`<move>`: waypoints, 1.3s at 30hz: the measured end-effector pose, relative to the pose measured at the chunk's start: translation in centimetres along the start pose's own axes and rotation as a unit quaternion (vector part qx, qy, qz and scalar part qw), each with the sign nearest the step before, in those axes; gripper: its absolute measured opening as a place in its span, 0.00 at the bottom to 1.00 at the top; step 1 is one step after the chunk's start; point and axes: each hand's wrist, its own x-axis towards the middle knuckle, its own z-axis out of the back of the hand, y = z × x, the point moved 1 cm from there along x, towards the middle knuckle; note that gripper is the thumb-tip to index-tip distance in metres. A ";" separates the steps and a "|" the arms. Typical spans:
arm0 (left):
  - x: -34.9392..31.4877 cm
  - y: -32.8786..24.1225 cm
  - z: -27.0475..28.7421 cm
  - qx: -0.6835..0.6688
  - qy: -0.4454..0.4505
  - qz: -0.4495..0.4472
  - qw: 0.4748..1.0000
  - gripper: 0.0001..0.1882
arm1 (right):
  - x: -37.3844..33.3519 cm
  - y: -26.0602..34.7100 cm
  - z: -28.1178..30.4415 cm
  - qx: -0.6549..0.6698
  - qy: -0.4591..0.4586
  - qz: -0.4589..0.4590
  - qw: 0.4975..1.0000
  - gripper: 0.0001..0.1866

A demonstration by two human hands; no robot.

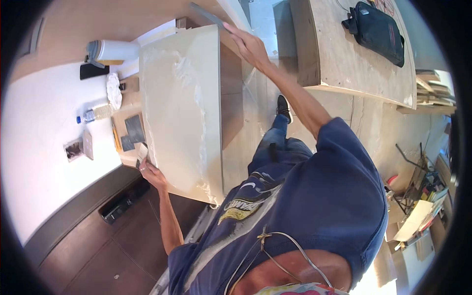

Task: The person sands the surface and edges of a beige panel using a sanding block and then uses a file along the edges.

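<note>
A pale, cream-coloured panel (179, 113) lies in front of me, with wet-looking white smears along its surface and edges. My left hand (152, 173) is at the near left corner of the panel, fingers closed on a small flat scraper (142, 152) with a light face and a dark edge. Beyond the panel's far right corner, my right hand (250, 49) is stretched out. Its fingers are closed on the end of a long, narrow grey strip (206, 14), which points away to the far left.
A plastic bottle (101, 113), crumpled white wrapping (113, 91), grey flat pieces (133, 129) and a white roll (118, 50) lie left of the panel. On the right stands a wooden bench (364, 69) bearing a black bag (377, 34). Scrap wood (432, 88) is stacked farther right.
</note>
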 end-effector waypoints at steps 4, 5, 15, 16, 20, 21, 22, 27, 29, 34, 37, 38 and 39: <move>0.3 -0.6 -1.0 0.014 0.000 -0.014 1.000 0.13 | -13.5 2.1 1.1 0.026 0.075 -0.003 0.997 0.25; 0.5 -0.7 -0.7 0.028 -0.004 -0.025 0.999 0.13 | -16.7 2.7 0.9 0.014 0.113 0.003 0.993 0.26; 0.0 -0.5 -0.4 0.012 0.011 0.018 1.000 0.14 | -7.7 3.8 -3.0 0.084 -0.007 0.030 0.996 0.21; -0.2 -0.4 -0.3 0.004 0.004 0.022 1.000 0.14 | -8.4 4.0 -2.8 0.038 0.039 0.015 0.998 0.22; 0.0 -0.8 -0.3 0.002 -0.003 0.020 1.000 0.15 | -21.6 3.6 -2.7 0.002 0.089 0.077 0.993 0.24; -0.1 -0.7 -0.3 0.004 -0.002 0.019 1.000 0.15 | -23.1 3.8 -2.7 0.013 0.095 0.069 0.993 0.24; -0.1 -0.6 -0.4 -0.004 -0.002 0.014 1.000 0.15 | -24.6 4.1 -2.6 0.023 0.102 0.062 0.993 0.25; -0.6 0.0 -0.3 0.000 0.002 0.011 1.000 0.15 | -13.0 6.3 -2.6 0.040 0.049 0.051 0.997 0.22; -0.2 -0.1 -0.5 0.019 -0.001 -0.015 1.000 0.16 | -11.4 6.2 -2.3 0.080 0.032 0.016 0.996 0.21; -0.9 0.6 -0.6 0.009 -0.012 0.014 1.000 0.15 | -24.4 5.2 -1.6 -0.040 0.174 0.077 0.981 0.26; -0.5 0.1 -0.1 0.023 -0.015 -0.002 1.000 0.15 | -29.4 7.1 -0.6 -0.033 0.263 0.038 0.964 0.25; -0.3 -0.2 -0.1 0.032 -0.016 -0.006 0.999 0.15 | -27.9 6.9 -1.7 0.012 0.187 0.073 0.980 0.24; -0.2 -0.3 -0.2 0.040 -0.012 -0.011 0.999 0.15 | -25.5 7.1 -2.5 0.027 0.129 0.079 0.988 0.24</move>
